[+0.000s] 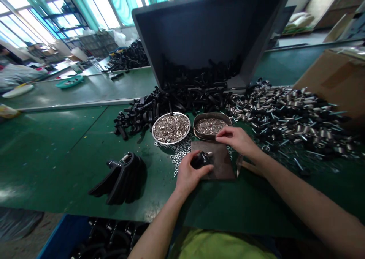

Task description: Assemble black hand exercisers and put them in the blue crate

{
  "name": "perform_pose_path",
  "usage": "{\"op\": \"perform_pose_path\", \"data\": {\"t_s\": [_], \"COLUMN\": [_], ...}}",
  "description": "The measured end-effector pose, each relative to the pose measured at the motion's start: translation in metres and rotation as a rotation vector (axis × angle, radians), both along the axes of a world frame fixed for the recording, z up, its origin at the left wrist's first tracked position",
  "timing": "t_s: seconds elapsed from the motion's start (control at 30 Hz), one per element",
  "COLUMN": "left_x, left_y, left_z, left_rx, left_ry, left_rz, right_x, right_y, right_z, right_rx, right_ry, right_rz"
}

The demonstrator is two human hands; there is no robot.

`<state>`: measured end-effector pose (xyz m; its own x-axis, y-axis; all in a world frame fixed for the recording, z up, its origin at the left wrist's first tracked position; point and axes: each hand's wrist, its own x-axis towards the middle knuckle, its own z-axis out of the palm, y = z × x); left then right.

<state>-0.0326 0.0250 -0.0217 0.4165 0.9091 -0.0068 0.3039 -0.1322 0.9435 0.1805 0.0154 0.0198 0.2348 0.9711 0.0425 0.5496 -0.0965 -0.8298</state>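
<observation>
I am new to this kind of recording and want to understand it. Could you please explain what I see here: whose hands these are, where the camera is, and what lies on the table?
There is no machine here. A camera worn on a person's head looks down at that person's own two hands. The left hand grips a small black part on a brown mat. The right hand reaches to the rim of an oval tin of small metal pieces. Beside it stands a round dish of metal pins. Loose washers lie on the green table. Behind them is a heap of black parts; to the right, a pile of metal sleeves.
</observation>
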Motion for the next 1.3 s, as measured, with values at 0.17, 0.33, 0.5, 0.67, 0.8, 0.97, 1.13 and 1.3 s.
{"op": "perform_pose_path", "data": {"t_s": [0.17,0.33,0.5,0.67,0.8,0.97,1.13,1.3], "left_x": [0.001,0.005,0.004,0.005,0.005,0.000,0.004,0.013], "left_y": [-0.005,-0.011,-0.011,-0.009,-0.010,0.002,0.015,-0.002], "left_z": [0.009,0.015,0.019,0.016,0.011,0.014,0.015,-0.001], "left_rx": [-0.763,-1.078,-1.129,-1.137,-1.101,-0.810,-0.204,0.420], "left_ry": [-0.616,-0.809,-0.866,-0.869,-0.853,-0.619,-0.073,0.411], "left_rz": [0.118,0.192,0.174,0.142,0.067,-0.119,-0.245,-0.285], "right_x": [-0.034,-0.051,-0.052,-0.049,-0.047,-0.034,-0.012,-0.005], "right_y": [-0.038,-0.040,-0.037,-0.039,-0.040,-0.036,-0.025,-0.022], "right_z": [-0.010,-0.014,-0.012,-0.016,-0.016,-0.020,-0.040,-0.047], "right_rx": [0.086,0.211,0.238,0.255,0.239,0.293,0.561,0.513], "right_ry": [0.319,0.234,0.144,0.098,0.057,-0.179,-0.947,-1.181], "right_rz": [0.030,0.069,0.064,0.053,0.055,0.139,0.377,0.442]}}
